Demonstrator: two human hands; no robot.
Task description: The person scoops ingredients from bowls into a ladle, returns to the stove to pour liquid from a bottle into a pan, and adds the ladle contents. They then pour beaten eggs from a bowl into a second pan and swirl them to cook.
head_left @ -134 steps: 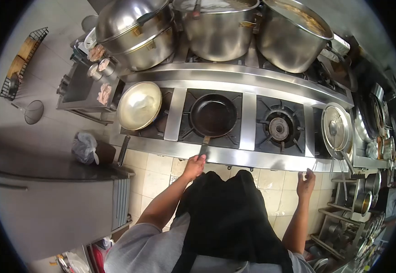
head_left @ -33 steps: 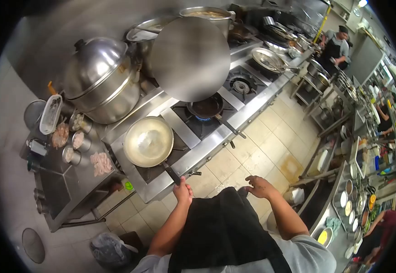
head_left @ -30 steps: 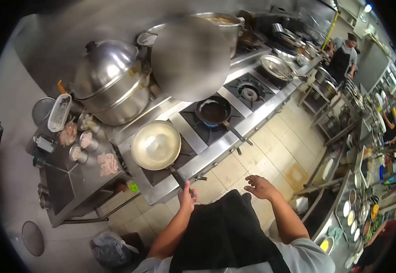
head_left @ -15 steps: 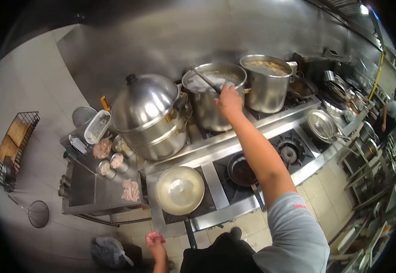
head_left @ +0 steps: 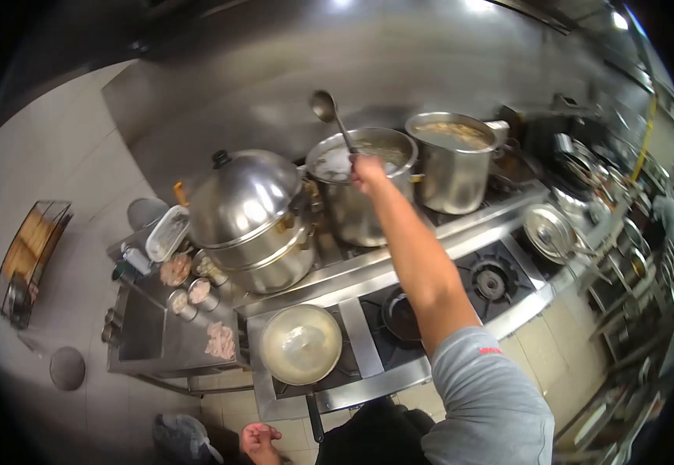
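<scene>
My right hand [head_left: 368, 172] grips the handle of a metal ladle [head_left: 324, 106], its bowl raised above the left rim of a large open stockpot [head_left: 356, 213]. Pale foam and liquid show inside that pot. Low at the bottom, my left hand [head_left: 259, 439] hangs with its fingers curled; whether it holds anything is too small to tell. The nearest item to it is a light-coloured wok [head_left: 300, 345] on the front burner, its black handle pointing toward me.
A domed steamer [head_left: 248, 205] stands left of the stockpot, another full pot [head_left: 455, 167] right of it. Behind my forearm sits a dark pan [head_left: 400, 316]. Small containers and raw meat [head_left: 219, 339] lie on the left counter. At far right, part of a person [head_left: 668, 217] shows.
My right hand has moved slightly left and lifted the ladle, whose bowl now shows above the pot. The camera view has shifted, and my left hand sits lower in it.
</scene>
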